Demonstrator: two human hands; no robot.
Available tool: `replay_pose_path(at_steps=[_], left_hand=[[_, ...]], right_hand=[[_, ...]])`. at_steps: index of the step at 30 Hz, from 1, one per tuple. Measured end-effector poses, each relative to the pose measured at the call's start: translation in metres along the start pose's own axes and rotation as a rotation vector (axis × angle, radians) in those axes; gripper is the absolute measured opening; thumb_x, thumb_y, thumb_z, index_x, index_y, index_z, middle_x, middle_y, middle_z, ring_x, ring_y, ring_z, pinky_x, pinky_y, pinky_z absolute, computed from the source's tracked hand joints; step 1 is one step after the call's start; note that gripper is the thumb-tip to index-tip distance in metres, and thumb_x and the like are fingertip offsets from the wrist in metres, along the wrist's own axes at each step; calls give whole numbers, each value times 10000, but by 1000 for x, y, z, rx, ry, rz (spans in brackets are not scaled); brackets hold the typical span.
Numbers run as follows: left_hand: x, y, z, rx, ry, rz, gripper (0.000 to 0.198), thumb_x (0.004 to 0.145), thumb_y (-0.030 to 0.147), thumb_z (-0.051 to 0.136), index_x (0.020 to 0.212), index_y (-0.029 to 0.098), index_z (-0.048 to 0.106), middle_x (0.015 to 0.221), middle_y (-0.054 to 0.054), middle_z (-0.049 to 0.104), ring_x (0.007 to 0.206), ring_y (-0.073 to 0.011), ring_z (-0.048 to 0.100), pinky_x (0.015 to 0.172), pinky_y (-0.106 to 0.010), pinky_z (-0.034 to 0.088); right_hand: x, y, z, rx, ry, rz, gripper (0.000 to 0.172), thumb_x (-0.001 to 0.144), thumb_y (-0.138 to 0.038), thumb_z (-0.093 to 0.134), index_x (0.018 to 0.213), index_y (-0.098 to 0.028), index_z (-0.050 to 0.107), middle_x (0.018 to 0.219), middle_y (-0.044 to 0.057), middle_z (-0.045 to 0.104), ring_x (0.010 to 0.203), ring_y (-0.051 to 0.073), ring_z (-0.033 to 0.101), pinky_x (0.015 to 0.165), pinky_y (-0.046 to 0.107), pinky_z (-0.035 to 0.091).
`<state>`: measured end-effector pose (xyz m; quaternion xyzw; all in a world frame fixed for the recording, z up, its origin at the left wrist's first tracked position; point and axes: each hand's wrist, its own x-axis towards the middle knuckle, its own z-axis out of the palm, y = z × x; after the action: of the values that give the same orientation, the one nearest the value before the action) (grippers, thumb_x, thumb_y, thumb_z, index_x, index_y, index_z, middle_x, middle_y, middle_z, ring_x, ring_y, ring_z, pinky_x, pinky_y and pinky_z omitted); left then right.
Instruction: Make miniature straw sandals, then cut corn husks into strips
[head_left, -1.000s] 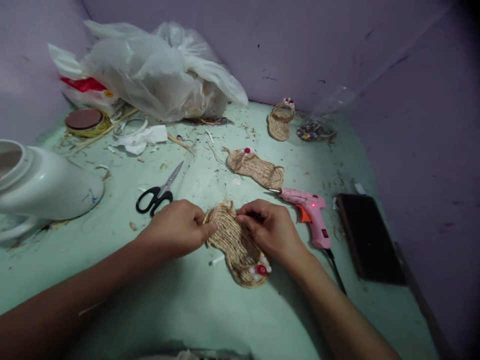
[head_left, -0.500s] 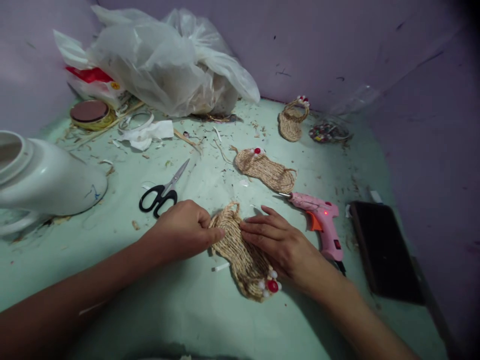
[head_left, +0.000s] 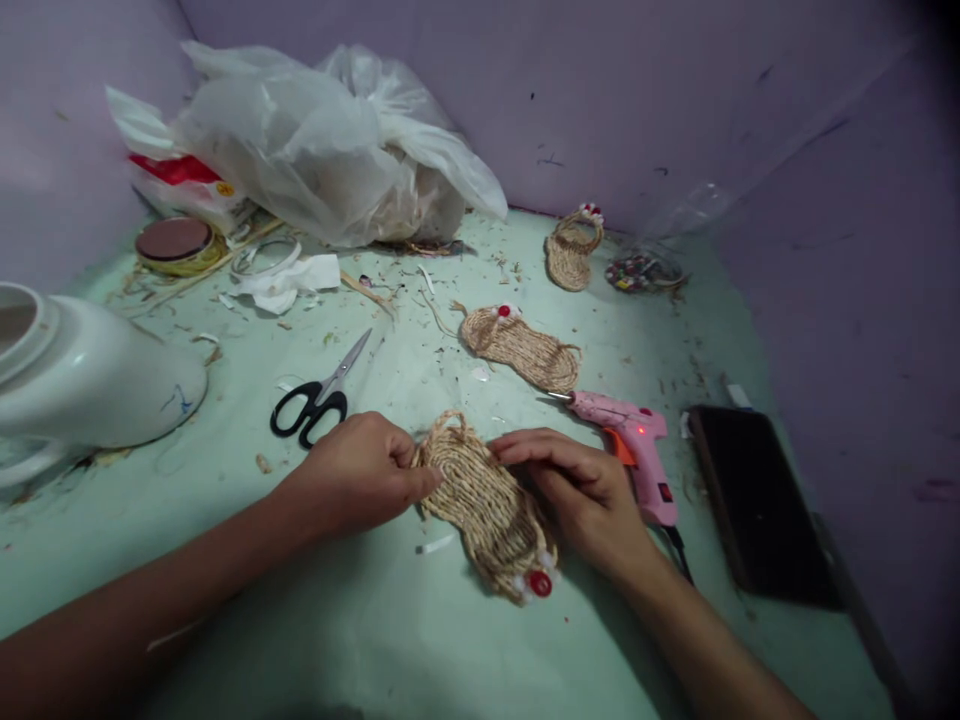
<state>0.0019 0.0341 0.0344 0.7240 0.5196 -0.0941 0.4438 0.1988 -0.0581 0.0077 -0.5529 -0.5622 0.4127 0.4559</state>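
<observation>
A small sandal of coiled straw cord lies between my hands, with red and white beads at its near end and a cord loop at its far end. My left hand pinches its left far edge, the thumb on top. On the other side my right hand has its fingers stretched out, the tips at the sandal's right far edge. Black-handled scissors lie beyond my left hand. Just right of my right hand is a pink glue gun with its red light on.
Another beaded straw sandal lies farther back, and a small one is by the wall. A white jug lies on its side at left. A phone, a bead dish and a plastic bag lie around the edges.
My right hand has lifted off the sandal's top, and its fingers now lie along the right edge. My left hand keeps its pinch. The whole view has shifted slightly.
</observation>
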Motion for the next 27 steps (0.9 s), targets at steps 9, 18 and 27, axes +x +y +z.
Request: replay_pose_path(at_steps=[9,18,27], left_hand=[[1,-1,1,25,15,-10,360,633,434,538,425,182,389,390,42,385,401,-81,315,404,-225,188],[2,-2,1,-3,7,12,345,653,406,531,433,182,391,387,48,366,398,-78,312,410,-224,189],[0,-1,1,18,21,28,353,648,397,525,434,182,344,404,50,335,414,-80,303,415,-226,186]], right_hand=[[-4,-5,-7,-411,-21,-208,312,751,-59,439,903,-193,676,880,55,653,820,179,583,710,334,466],[2,-9,-8,-782,-242,-277,310,728,-41,419,855,-172,670,762,62,662,733,196,539,654,335,405],[9,-16,0,-471,57,59,262,709,-59,427,824,-181,629,777,27,676,699,164,611,622,275,466]])
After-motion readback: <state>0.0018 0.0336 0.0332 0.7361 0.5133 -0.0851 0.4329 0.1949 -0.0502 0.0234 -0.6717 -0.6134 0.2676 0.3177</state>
